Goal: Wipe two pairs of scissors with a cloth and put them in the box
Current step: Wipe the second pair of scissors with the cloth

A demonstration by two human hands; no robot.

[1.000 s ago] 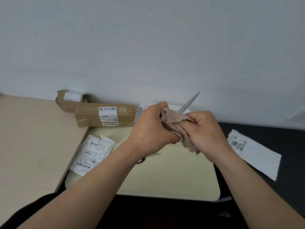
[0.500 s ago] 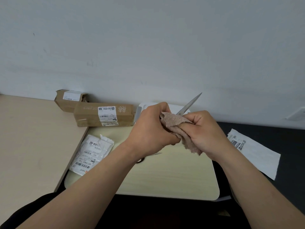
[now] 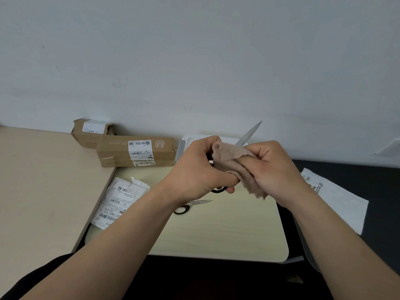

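Status: wipe of pair one underway.

Left hand (image 3: pixel 201 169): fingers curled tight round the handle end of the large scissors (image 3: pixel 249 135). One black handle loop shows just below the left fingertips. This hand is the anchor.

Right hand (image 3: pixel 275 172): pinches the beige cloth (image 3: pixel 236 161) round the blades, thumb on top and fingers folded under, so the cloth covers both blade faces. Blades are closed. The tip sticks out past the right knuckles, pointing up and away from the body (sensible: edge wrapped, point facing the wall, not the wrists). Both hands are in the air, close together, above the pale lap desk (image 3: pixel 216 234).

Small scissors (image 3: pixel 190 205): lie flat on the lap desk, below the left fingers on the body side, partly hidden by the left forearm. Blades closed, no hand on them. Looks parked in easy reach for the next pick.

Box: can't tell for sure which one. A white container (image 3: pixel 186 146) sits just behind the left knuckles, mostly hidden; that's my guess. Two cardboard cartons (image 3: pixel 136 151) sit well left of the left fingers, against the wall.

Judgement: about a quarter done, nothing boxed. Next move: draw the cloth toward the tip against the left grip. Risk: the cloth slips and bare edge meets the right fingers.
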